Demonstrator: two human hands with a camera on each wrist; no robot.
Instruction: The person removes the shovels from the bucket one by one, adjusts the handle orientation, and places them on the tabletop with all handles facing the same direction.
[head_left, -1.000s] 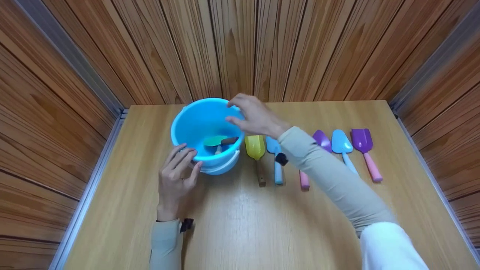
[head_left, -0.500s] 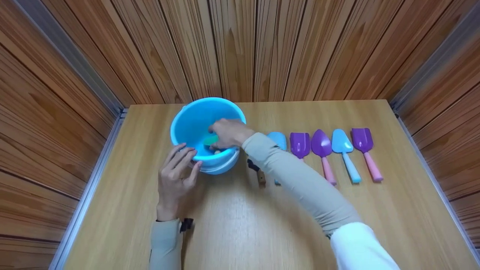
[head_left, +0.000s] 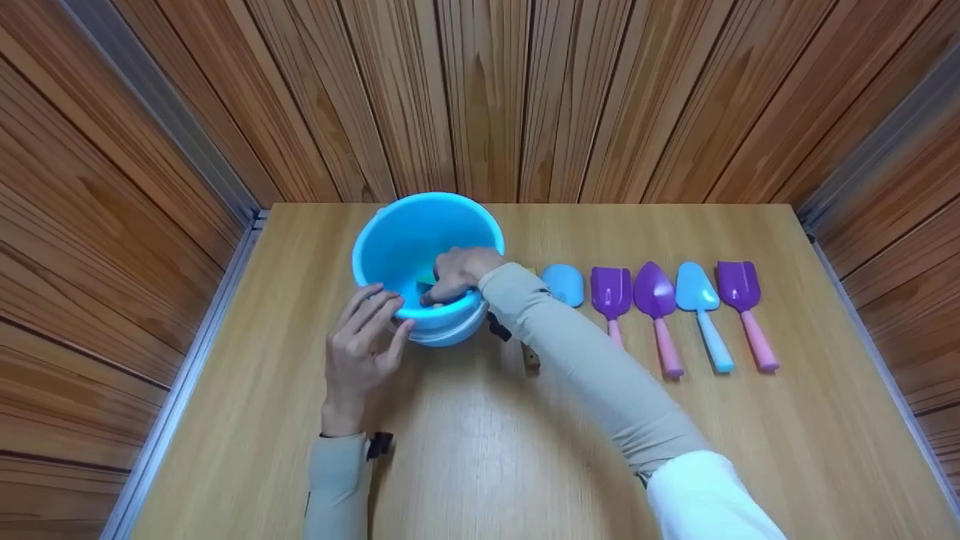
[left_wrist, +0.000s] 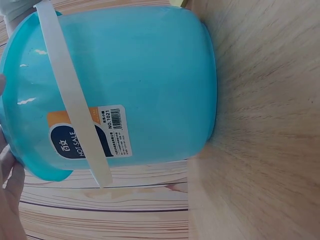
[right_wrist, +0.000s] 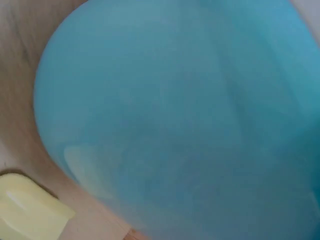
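Observation:
A blue plastic bucket [head_left: 409,225] with a white handle [left_wrist: 75,95] stands on the table, its mouth tipped toward the camera in the head view. My left hand [head_left: 364,341] holds the bucket's near-left rim, fingers over the edge and thumb on the outer wall. My right hand [head_left: 465,271] reaches down inside over the right rim. Beside its thumb shows a bit of a green shovel blade [head_left: 425,282]. The bucket wall hides the fingertips, and I cannot tell whether they grip the shovel. The right wrist view is mostly filled by the bucket's outer wall [right_wrist: 165,100].
Right of the bucket lies a row of toy shovels, including a light blue one [head_left: 563,283], a square purple one [head_left: 611,291], and a pointed purple one [head_left: 654,291]. A yellow shovel [right_wrist: 30,210] lies close to the bucket, mostly behind the right arm. Wood-panelled walls [head_left: 487,97] enclose the table.
My right hand has moved from above the right rim down into the bucket, over the green shovel. The left hand stays at the rim. The head view has shifted slightly.

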